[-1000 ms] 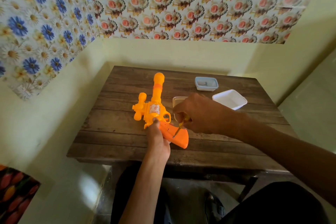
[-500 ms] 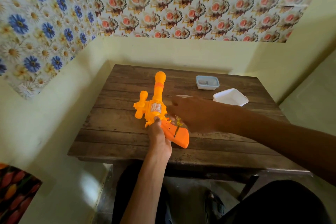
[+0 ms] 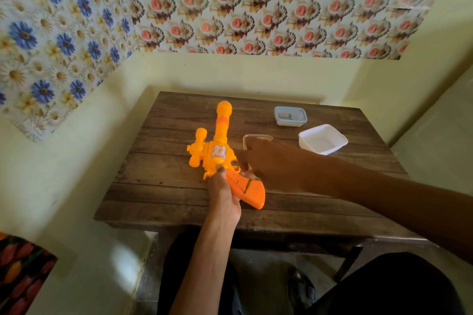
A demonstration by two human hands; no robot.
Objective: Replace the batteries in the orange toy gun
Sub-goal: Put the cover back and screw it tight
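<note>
A bright orange plastic toy gun (image 3: 220,151) is laid flat on the dark plank-topped wooden table (image 3: 166,186), near its middle. The barrel is aimed toward 12 o'clock and the darker orange grip is angled toward 5 o'clock. This keeps the grip's broad face up, probably because the battery cover is there.

The left hand (image 3: 224,193) is wrapped round the gun where the grip meets the body, with the thumb laid on top. The toy is thus pinned to the table so it cannot turn under a tool.

The right hand (image 3: 273,163) is reached in from 3 o'clock, palm down, over the trigger area. Just below it, a thin yellow-handled screwdriver (image 3: 249,183) is seen slanting against the grip. Whether the fingers are closed on it cannot be told, since they are hidden under the hand.

3 containers are kept within reach, seemingly for screws and cells:
- A clear shallow plastic tub (image 3: 257,135) sits just behind the right hand.
- A small lidded translucent box (image 3: 290,123) sits at 1 o'clock.
- A white square tray (image 3: 314,148) sits at 2 o'clock.
</note>
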